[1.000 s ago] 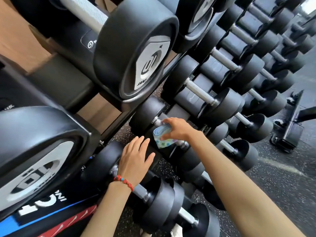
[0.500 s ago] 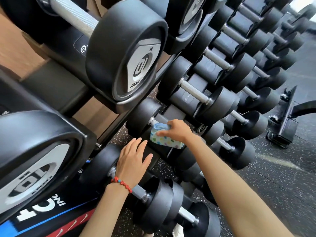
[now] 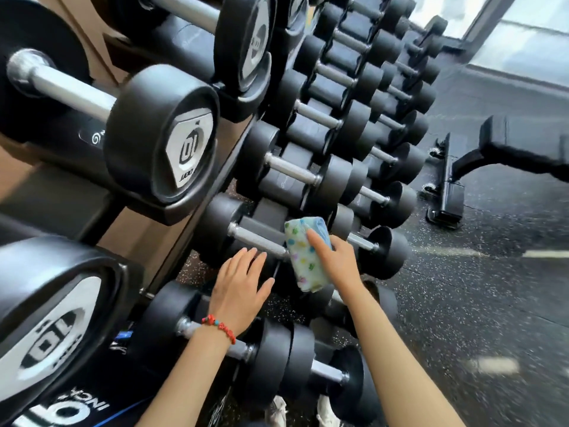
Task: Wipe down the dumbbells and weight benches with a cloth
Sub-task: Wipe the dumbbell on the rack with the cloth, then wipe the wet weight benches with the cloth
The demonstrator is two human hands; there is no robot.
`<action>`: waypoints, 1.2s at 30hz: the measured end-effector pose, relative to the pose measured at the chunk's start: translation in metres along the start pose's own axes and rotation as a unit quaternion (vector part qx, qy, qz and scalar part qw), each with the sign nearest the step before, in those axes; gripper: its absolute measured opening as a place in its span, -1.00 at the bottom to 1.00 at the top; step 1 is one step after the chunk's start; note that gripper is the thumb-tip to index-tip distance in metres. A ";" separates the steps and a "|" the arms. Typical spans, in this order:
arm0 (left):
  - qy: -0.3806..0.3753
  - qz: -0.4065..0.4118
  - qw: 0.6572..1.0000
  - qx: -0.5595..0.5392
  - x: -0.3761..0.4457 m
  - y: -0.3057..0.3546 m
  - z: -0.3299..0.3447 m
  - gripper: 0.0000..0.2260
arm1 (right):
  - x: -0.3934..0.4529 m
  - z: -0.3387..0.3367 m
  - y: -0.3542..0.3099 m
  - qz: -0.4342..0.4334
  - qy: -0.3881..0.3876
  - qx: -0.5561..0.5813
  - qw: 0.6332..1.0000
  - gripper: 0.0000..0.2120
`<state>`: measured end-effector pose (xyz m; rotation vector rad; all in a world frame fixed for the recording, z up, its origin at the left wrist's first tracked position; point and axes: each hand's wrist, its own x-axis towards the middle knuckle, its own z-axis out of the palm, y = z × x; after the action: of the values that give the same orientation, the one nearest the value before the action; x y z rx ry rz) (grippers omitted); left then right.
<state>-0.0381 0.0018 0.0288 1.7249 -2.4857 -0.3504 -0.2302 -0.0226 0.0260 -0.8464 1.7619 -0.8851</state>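
Right hand [image 3: 335, 260] wraps its fingers round the folded white cloth with coloured spots [image 3: 304, 252], pressing it over the near head of a small black dumbbell with a steel handle [image 3: 258, 240] low on the rack — left hand [image 3: 238, 288] flat, fingers straight and slightly spread, resting just beside that handle.
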 end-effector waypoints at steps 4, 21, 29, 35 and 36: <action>-0.016 0.070 0.997 0.009 -0.001 0.024 0.006 -0.52 | -0.033 -0.037 0.021 0.026 0.070 0.069 0.995 -0.72; -0.066 0.341 0.938 0.015 -0.084 0.225 0.056 -0.54 | -0.231 -0.203 0.185 0.144 0.298 0.254 0.909 -0.76; -0.127 0.456 0.880 0.020 -0.179 0.362 0.103 -0.53 | -0.364 -0.283 0.284 0.184 0.407 0.332 0.831 -0.75; -0.161 0.555 0.815 0.043 -0.247 0.454 0.133 -0.52 | -0.462 -0.316 0.354 0.213 0.507 0.385 0.741 -0.79; -0.166 0.572 0.802 0.049 -0.258 0.468 0.138 -0.52 | -0.477 -0.318 0.364 0.216 0.524 0.394 0.723 -0.81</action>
<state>-0.4012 0.4170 0.0210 -0.0967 -3.2344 -0.3886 -0.4406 0.6228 0.0133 0.8003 1.9869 -1.7630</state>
